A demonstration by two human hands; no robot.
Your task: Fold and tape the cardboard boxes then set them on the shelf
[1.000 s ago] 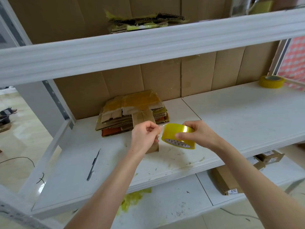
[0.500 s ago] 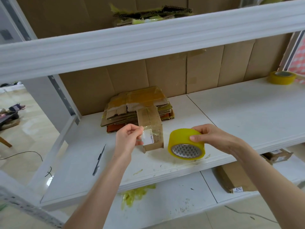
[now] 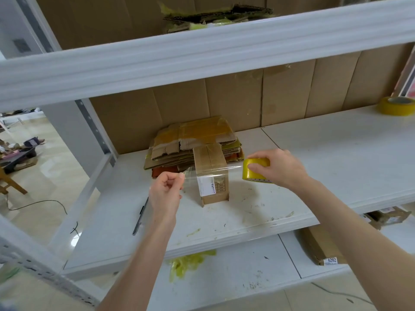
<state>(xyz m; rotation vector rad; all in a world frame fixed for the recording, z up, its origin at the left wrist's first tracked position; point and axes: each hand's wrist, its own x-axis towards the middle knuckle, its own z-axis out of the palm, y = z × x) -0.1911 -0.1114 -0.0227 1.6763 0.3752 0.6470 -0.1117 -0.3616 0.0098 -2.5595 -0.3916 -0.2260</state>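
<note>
Above upright box (image 3: 212, 191), tape strip (image 3: 233, 170) spans left-right (left hand (image 3: 165, 194) to roll (image 3: 251, 173)).

On the shelf (image 3: 336, 167) the box (image 3: 215, 196) stands just before the stack of flat cardboard (image 3: 193, 142), a thin tool (image 3: 140, 215) lies to its left, and a spare tape roll (image 3: 396, 105) sits well apart at the far right.

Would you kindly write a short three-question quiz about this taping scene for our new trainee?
1. True or false: the right hand holds the yellow tape roll.
2. The left hand pinches: A) a label, B) the clear tape strip, C) a box flap?
3. Fill in: the small box stands in front of a stack of ____ cardboard.
Key: 1 true; 2 B; 3 flattened.
</note>
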